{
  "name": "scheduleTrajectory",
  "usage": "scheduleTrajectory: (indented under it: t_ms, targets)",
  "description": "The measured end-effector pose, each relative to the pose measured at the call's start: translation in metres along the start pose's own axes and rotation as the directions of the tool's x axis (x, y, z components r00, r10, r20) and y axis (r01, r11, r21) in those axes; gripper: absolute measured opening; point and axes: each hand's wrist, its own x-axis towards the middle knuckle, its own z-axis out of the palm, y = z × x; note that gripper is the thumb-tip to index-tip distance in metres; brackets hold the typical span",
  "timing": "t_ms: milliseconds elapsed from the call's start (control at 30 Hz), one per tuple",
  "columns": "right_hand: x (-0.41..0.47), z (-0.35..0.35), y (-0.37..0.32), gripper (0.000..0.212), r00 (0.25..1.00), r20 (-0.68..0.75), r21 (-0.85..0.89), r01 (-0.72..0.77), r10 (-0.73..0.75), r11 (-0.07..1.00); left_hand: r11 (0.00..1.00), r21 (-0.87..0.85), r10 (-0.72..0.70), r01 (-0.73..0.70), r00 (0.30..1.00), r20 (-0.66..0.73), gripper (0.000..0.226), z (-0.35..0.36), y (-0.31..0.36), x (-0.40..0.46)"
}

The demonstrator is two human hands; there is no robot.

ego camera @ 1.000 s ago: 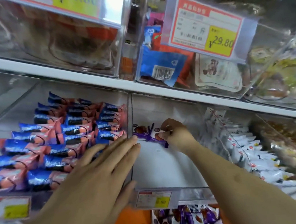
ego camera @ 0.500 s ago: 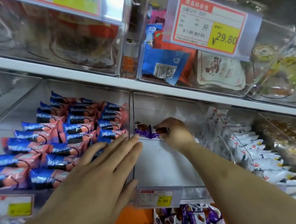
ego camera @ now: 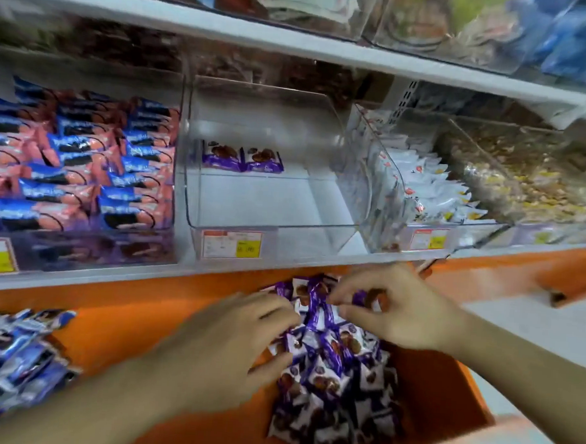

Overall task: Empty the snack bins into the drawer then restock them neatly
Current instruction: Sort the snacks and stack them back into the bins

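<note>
Nearest to you, both your hands are down in the open orange drawer [ego camera: 162,320], on the heap of purple snack packets [ego camera: 330,368] that lies in its right part. Your left hand [ego camera: 228,351] rests on the left edge of the heap with the fingers curled down onto the packets; the picture is blurred there, so I cannot tell if they already grip one. Your right hand [ego camera: 392,310] is at the top of the heap, thumb and forefinger brought together on what looks like one purple packet, the other fingers loosely bent. In the left part of the same drawer lies a second heap, of blue packets [ego camera: 12,355], well apart from your hands. Above the drawer, on the shelf, the clear middle bin [ego camera: 271,224] holds only two purple packets [ego camera: 242,157], side by side at its back wall, and its floor is otherwise bare. The bin on the left [ego camera: 74,236] is already filled with rows of blue and pink packets [ego camera: 83,154]; the one on the right holds white packets [ego camera: 424,185]. I judge that you are in the restocking step for the middle bin. The next move calls for lifting a few purple packets, turning them the same way, and laying them beside the two at the back, row by row toward the front.
</note>
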Motion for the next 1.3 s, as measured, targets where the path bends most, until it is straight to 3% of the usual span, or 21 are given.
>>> scheduleTrajectory:
  t_ms: [133,267,333,400,600,767,900,1100,1200,1300]
  targets:
    - [-0.017,0.052,0.108,0.049,0.951,0.077,-0.196,-0.280,0.300,0.940,0.941,-0.181,-0.252,0.287,0.948,0.194,0.057,0.090,-0.011,0.033]
    - [-0.012,0.094,0.172,0.077,0.864,0.156,-0.259,-0.433,0.479,0.864,0.763,-0.306,-0.546,0.569,0.821,0.167,0.064,0.166,-0.037,0.090]
    - [-0.012,0.112,0.184,0.081,0.828,0.186,-0.325,-0.456,0.529,0.828,0.688,-0.307,-0.634,0.657,0.751,0.187,0.073,0.202,-0.052,0.113]
    - [-0.016,0.126,0.189,0.074,0.829,0.179,-0.379,-0.439,0.530,0.814,0.674,-0.242,-0.658,0.697,0.717,0.231,0.072,0.230,-0.062,0.128]
    - [-0.020,0.127,0.189,0.053,0.837,0.125,-0.205,-0.504,0.533,0.839,0.707,-0.223,-0.641,0.671,0.741,0.198,0.034,0.255,-0.066,0.135]
    - [-0.015,0.091,0.160,0.050,0.843,0.084,0.069,-0.537,0.532,0.841,0.669,-0.301,-0.649,0.679,0.732,0.207,0.052,0.246,-0.062,0.121]
    - [-0.009,0.053,0.112,0.057,0.861,0.174,0.363,-0.507,0.478,0.781,0.660,-0.347,-0.634,0.666,0.742,0.218,0.052,0.200,-0.052,0.103]
    - [-0.014,-0.009,0.023,0.062,0.968,0.178,0.577,-0.248,0.176,0.778,0.561,-0.598,-0.553,0.573,0.796,0.244,0.042,0.075,-0.011,0.044]
    - [-0.015,-0.033,-0.018,0.069,0.991,0.095,0.599,-0.135,0.097,0.789,0.517,-0.716,-0.524,0.469,0.835,0.168,0.034,0.004,0.012,0.022]
    - [-0.006,-0.049,-0.049,0.058,0.995,-0.037,0.554,-0.057,0.092,0.831,0.478,-0.786,-0.529,0.393,0.843,0.099,0.032,-0.049,0.019,0.015]
